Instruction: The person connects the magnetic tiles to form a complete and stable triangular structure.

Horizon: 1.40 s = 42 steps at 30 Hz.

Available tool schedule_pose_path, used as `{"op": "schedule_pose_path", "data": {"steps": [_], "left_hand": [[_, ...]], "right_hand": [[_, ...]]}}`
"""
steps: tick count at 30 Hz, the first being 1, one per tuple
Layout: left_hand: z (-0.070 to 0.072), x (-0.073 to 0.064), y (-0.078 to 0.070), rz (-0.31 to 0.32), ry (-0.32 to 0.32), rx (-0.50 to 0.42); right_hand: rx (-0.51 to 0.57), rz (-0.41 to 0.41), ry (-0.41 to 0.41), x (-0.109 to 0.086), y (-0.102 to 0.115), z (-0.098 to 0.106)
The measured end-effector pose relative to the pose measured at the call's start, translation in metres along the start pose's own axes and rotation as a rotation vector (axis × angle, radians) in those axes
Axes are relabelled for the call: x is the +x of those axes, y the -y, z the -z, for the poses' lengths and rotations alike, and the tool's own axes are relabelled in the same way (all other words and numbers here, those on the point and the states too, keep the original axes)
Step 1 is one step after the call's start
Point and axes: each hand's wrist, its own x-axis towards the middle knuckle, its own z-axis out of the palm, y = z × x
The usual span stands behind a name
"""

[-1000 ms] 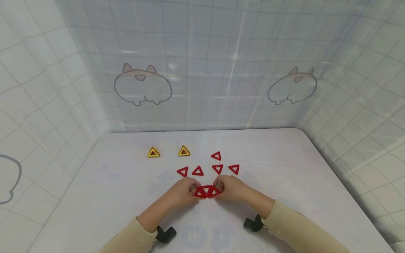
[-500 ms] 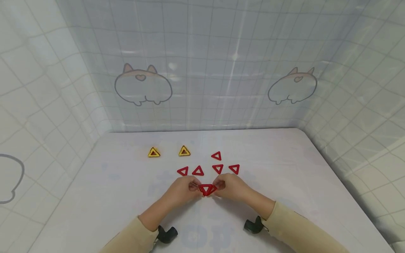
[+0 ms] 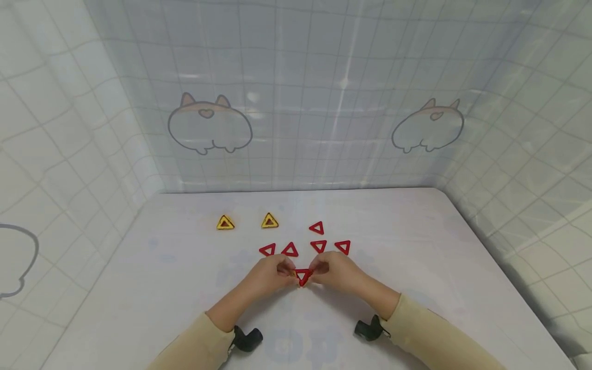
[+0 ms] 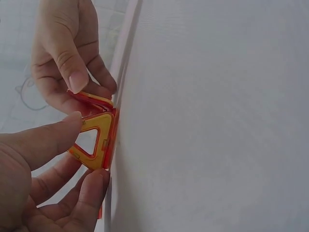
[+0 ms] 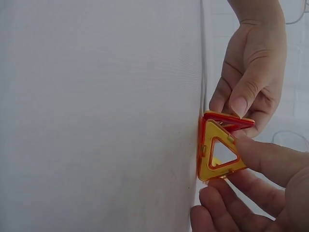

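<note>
Three joined triangular magnetic tiles [image 3: 302,282] are between the two hands near the table's middle. The middle tile lies low, its red face up. My left hand [image 3: 270,276] pinches the left side tile [image 4: 104,145] by thumb and fingers; it stands folded up, showing a yellow-orange face in the left wrist view. My right hand [image 3: 337,273] pinches the right side tile [image 5: 205,162], which is also tilted up and looks yellow in the right wrist view. The upper corners of the side tiles are partly covered by fingertips.
Beyond the hands lie loose red triangle tiles [image 3: 318,242], several in all, spread over a row and one farther back. Two yellow triangle pieces [image 3: 225,227] [image 3: 270,226] sit at the back left. A patterned curtain [image 3: 296,103] walls the table [image 3: 416,246] behind.
The two outer tiles, spread nearly flat a second ago, have been folded up along the middle tile's edges. Both hands have drawn closer together.
</note>
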Motion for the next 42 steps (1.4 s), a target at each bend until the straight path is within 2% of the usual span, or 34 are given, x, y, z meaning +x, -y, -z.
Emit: {"op": "schedule_pose_path", "data": {"steps": [11,20,36,42], "left_hand": [[-0.003,0.003,0.003,-0.038,-0.013,-0.031],[-0.005,0.003,0.002,-0.047,-0.013,-0.047],[-0.013,0.003,-0.004,-0.031,-0.035,0.018],[-0.020,0.004,-0.004,-0.037,-0.075,0.083]], "right_hand": [[0.078,0.046,0.013,0.006,-0.001,0.002],[0.088,0.067,0.013,0.007,-0.001,0.001],[0.050,0.089,0.008,0.008,-0.002,0.000],[0.019,0.074,-0.021,0.006,0.000,0.011]]}}
